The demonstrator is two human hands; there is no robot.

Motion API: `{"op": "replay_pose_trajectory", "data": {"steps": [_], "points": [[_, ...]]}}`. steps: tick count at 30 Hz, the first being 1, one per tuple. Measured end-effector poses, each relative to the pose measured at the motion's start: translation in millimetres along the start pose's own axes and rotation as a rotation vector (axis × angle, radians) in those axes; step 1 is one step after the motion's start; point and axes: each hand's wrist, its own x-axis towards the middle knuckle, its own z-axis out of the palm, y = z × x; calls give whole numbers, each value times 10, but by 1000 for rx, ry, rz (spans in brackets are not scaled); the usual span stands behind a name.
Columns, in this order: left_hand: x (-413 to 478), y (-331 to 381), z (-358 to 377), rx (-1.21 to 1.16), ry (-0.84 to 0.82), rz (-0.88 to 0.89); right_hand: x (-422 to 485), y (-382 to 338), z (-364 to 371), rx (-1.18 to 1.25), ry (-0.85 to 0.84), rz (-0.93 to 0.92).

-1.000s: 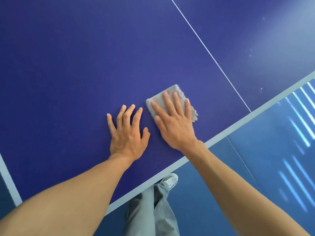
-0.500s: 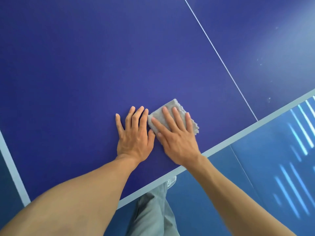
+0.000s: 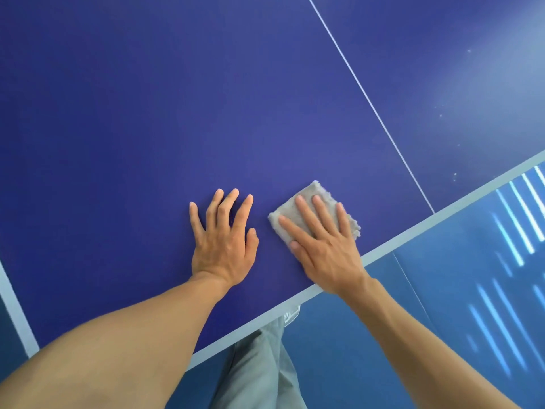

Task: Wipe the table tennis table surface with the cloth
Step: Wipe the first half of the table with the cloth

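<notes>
1. Left hand (image 3: 222,240): flat on the dark blue table tennis table top (image 3: 147,113), fingers spread, grasping nothing. It looks like a brace. Risk: it sits near the cloth's left corner, so a leftward stroke can run the cloth into the thumb and bunch it up.
2. Small grey fuzzy folded cloth (image 3: 311,190): lies on the table near the front edge, just right of the left hand but not touching it. Its fringe is frayed on the right side. Risk: the folds slip apart under sideways drag, so less of the cloth stays in contact.
3. Right hand (image 3: 324,246): palm down on the cloth, fingers straight and pressing, not curled round it. Risk: friction alone holds the cloth, so a fast stroke or light pressure lets the hand slide off and leave the cloth behind.
4. Pale white edge band (image 3: 413,231): the heel of the right hand is almost on it. Risk: a pull toward the body drags the cloth over the edge onto the blue floor (image 3: 442,290).
5. Thin white centre line (image 3: 368,101): the area beyond it is probably unwiped.
6. Small white specks (image 3: 454,175): far right, well apart from the cloth. Risk: short strokes never reach them. The glare there hides dirt, so I can't tell how clean it is.
</notes>
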Motion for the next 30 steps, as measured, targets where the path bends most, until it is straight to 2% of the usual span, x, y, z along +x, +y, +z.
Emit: {"op": "replay_pose_trajectory", "data": {"steps": [2, 6, 8, 9, 10, 13, 14, 15, 16, 17, 20, 22, 23, 24, 27, 28, 29, 30], "points": [[-2, -7, 26, 7, 11, 23, -31, 378, -83, -1, 17, 190], [6, -13, 49, 26, 15, 19, 41, 1001, -304, 168, 37, 841], [14, 26, 3, 31, -7, -13, 157, 923, -334, 200, 48, 972], [12, 52, -26, 28, -18, -24, 198, 804, -333, 184, 37, 940], [8, 76, -54, 23, -23, -31, 205, 665, -310, 161, 27, 826], [60, 117, -135, 0, 15, -39, 31, 402, -202, 62, -24, 250], [111, 139, -155, -17, 50, -44, -27, 489, -199, 38, -24, 130], [180, 172, -176, -36, 91, -45, -60, 632, -217, 27, -22, 94], [264, 221, -194, -51, 124, -37, -81, 783, -248, 15, -18, 147], [365, 289, -206, -67, 142, -19, -92, 935, -287, 19, -15, 277], [738, 576, -212, -122, 161, 43, -1, 1338, -374, 144, 15, 877], [989, 804, -207, -157, 154, 47, 195, 1368, -389, 209, 45, 1093], [1108, 919, -203, -174, 145, 52, 298, 1303, -388, 195, 40, 1080], [1223, 1032, -200, -186, 132, 62, 378, 1207, -380, 172, 40, 975], [1506, 1310, -163, -201, 79, 102, 380, 999, -307, 68, 12, 347], [1570, 1372, -140, -203, 64, 116, 323, 1053, -300, 30, 11, 229], [1617, 1419, -110, -197, 55, 128, 270, 1174, -320, 24, 14, 216], [1658, 1449, -78, -183, 49, 139, 229, 1329, -352, 26, 19, 287]]}}
